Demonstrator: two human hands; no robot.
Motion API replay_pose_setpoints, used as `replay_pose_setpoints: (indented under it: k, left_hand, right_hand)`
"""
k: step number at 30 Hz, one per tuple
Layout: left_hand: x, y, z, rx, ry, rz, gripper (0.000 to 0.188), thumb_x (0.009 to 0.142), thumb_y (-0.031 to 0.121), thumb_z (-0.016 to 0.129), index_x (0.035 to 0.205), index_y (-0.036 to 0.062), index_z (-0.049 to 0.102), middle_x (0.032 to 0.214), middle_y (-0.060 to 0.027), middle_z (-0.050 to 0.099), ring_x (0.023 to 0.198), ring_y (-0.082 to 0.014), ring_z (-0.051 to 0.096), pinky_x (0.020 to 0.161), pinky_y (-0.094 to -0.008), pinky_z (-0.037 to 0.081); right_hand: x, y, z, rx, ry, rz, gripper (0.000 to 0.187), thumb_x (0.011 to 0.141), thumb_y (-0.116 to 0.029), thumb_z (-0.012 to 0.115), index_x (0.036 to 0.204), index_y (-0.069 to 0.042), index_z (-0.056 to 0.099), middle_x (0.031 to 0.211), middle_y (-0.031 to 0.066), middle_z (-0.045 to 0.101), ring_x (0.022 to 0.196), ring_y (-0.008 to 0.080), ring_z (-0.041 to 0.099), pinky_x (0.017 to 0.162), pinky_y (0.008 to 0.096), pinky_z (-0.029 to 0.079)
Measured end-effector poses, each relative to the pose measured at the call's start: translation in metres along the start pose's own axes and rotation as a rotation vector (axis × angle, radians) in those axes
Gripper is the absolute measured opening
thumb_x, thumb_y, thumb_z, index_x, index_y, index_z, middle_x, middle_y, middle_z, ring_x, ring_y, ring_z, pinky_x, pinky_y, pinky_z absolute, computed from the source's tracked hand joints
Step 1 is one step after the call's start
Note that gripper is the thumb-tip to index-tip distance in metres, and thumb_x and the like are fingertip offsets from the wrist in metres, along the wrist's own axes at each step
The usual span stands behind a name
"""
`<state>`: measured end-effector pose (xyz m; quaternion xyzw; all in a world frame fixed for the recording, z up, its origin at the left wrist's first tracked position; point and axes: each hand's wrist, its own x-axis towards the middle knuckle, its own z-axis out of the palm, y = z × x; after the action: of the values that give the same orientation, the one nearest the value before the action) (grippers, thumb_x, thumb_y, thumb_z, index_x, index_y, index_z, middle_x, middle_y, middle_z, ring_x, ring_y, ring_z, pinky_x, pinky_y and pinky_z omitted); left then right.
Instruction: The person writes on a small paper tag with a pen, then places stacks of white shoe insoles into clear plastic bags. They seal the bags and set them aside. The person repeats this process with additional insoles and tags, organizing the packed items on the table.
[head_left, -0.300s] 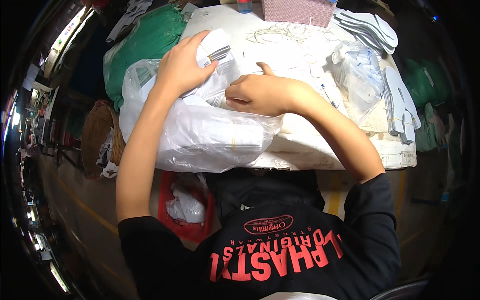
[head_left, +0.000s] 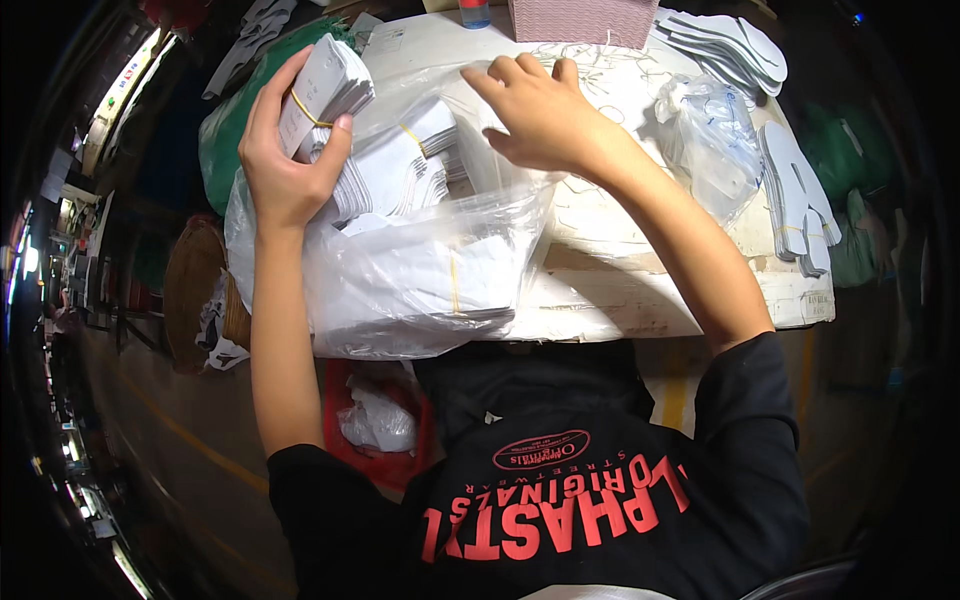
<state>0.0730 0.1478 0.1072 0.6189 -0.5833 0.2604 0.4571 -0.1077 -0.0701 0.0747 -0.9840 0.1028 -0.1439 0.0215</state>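
Observation:
My left hand [head_left: 290, 160] grips a bundle of white cut pieces [head_left: 322, 92] with a yellow rubber band round it, tilted above the left side of a clear plastic bag [head_left: 400, 290]. Inside the open bag lie more banded stacks of white pieces [head_left: 390, 165]. One stack [head_left: 430, 285] shows through the bag's near wall. My right hand [head_left: 545, 115] is at the bag's right edge, fingers spread and bent, with nothing visible in it. Whether its fingertips touch the plastic I cannot tell.
Loose strings [head_left: 600, 62] lie behind my right hand near a pink woven box [head_left: 585, 22]. A crumpled clear bag [head_left: 712, 145] and banded white pieces [head_left: 795, 195] are on the right. A green sack [head_left: 225, 135] stands left; a red crate [head_left: 425, 420] sits below the table edge.
My left hand has moved left with the banded bundle, uncovering stacks in the bag. My right hand has risen away from the bag's middle, its fingers spreading.

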Motion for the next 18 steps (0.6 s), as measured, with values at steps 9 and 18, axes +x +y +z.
replay_pose_setpoints:
  k: [9,18]
  left_hand:
    - [-0.006,0.002,0.026,0.222,-0.561,-0.280,0.073,0.095,0.044,0.078,0.160,0.0163,0.056,0.145,-0.0228,0.066,0.135,-0.0398,0.064,0.114,-0.0468,0.050]
    - [-0.011,0.029,-0.047,0.392,-0.776,-0.487,0.062,0.103,0.031,0.070,0.163,0.0247,0.053,0.160,-0.0224,0.055,0.151,-0.0434,0.048,0.125,-0.0450,0.039]
  right_hand:
    - [0.045,-0.011,-0.009,-0.104,0.604,-0.227,0.057,0.094,-0.021,0.075,0.145,-0.003,0.058,0.124,0.0154,0.064,0.118,0.0318,0.062,0.098,0.0523,0.046]
    - [-0.011,0.014,-0.057,0.321,0.736,-0.331,0.053,0.099,-0.027,0.076,0.143,-0.003,0.059,0.116,0.0130,0.064,0.110,0.0257,0.062,0.094,0.0427,0.048]
